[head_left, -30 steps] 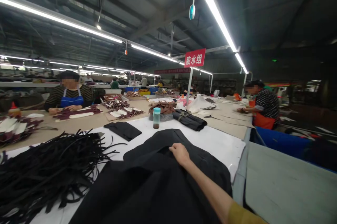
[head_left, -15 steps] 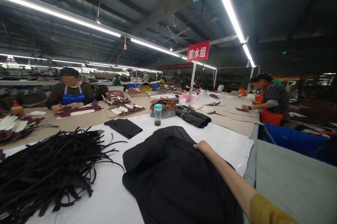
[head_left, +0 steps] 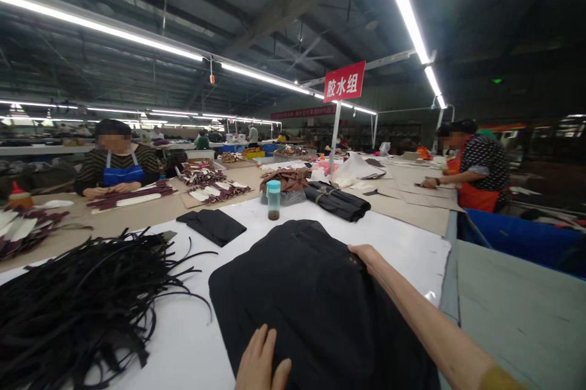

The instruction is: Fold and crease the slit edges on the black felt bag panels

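A large black piece of fabric [head_left: 293,280] lies spread in front of me on the white tabletop [head_left: 183,335]. My right hand [head_left: 365,257] grips its far right edge; part of the fingers is hidden by the cloth. At the near side, my left hand [head_left: 263,361] rests on or just over the fabric, fingers stretched out and thumb apart, holding nothing. To the left is a big heap of thin black strips [head_left: 86,298]. Beyond the fabric lies a small folded black cloth [head_left: 213,227].
A bottle with a turquoise lid [head_left: 273,199] stands behind the fabric, beside a tied black bundle [head_left: 336,199]. Co-workers sit at left [head_left: 118,158] and stand at right [head_left: 480,164]. A red sign [head_left: 344,82] tops a post. A blue bin [head_left: 526,237] is at right.
My left hand has come into view at the bottom, over the fabric. My right hand still holds the edge, slightly further right in view. The fabric's left part looks smoother.
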Demonstrator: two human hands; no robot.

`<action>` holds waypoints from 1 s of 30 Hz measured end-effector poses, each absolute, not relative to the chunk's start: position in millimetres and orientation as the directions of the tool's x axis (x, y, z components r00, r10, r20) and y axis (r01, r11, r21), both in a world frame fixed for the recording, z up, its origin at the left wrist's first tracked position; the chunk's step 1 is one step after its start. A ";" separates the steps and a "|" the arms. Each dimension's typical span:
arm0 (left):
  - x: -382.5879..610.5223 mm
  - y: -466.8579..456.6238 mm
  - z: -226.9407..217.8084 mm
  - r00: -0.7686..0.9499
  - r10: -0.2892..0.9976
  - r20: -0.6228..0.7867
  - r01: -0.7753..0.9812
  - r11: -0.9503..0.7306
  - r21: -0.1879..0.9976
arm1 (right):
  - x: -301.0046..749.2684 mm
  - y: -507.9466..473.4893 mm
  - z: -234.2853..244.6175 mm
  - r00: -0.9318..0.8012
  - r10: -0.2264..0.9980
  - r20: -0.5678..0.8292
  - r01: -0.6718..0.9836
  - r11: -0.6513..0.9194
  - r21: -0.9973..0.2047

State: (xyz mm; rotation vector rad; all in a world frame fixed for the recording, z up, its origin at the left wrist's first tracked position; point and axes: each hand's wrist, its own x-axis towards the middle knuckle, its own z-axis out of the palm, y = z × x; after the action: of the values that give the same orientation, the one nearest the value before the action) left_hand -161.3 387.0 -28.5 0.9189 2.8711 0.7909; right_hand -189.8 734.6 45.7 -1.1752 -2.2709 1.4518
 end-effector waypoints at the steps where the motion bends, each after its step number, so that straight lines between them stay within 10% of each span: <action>1: -163.8 395.2 -26.0 -0.829 0.552 0.088 0.524 0.713 0.466 | -183.0 737.5 40.4 -0.662 0.711 -0.237 0.518 0.206 -0.830; 16: -159.0 418.4 -21.7 -0.833 0.547 -0.082 0.535 0.835 0.130 | -98.1 748.6 38.4 -0.877 0.481 0.018 0.343 0.651 -0.677; 24: -156.5 413.5 -17.3 -0.847 0.523 -0.099 0.507 0.849 0.147 | -91.6 737.4 25.4 -0.828 0.480 0.290 0.396 0.866 -0.304; 30: -155.8 415.5 -21.6 -0.854 0.516 -0.070 0.492 0.844 0.212 | -94.7 668.7 0.7 -0.874 0.263 0.409 0.261 0.963 -0.062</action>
State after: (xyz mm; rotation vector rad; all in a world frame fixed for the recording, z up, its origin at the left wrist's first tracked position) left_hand -155.8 415.5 -21.6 0.7951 2.8962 0.2833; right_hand -94.7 668.7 0.7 -0.3762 -2.6892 0.0071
